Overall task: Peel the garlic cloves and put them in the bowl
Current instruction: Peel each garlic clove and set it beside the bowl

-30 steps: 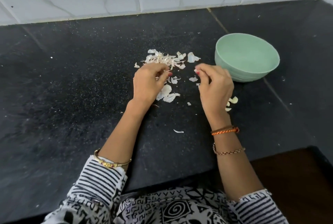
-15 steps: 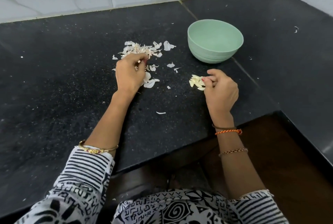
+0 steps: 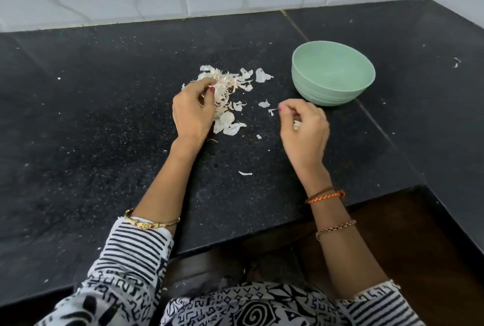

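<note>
Cloves now inside right hand

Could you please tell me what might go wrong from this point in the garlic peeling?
The right hand holds pale garlic pieces in a curled grip short of the green bowl; some could slip onto the black counter. The left hand rests in the heap of garlic skins, so skins may stick and travel along. Loose skins lie near the bowl and could be swept in.

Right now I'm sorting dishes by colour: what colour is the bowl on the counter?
Pale mint green, plain inside and out; the bowl shows clearly in the head view.
</note>
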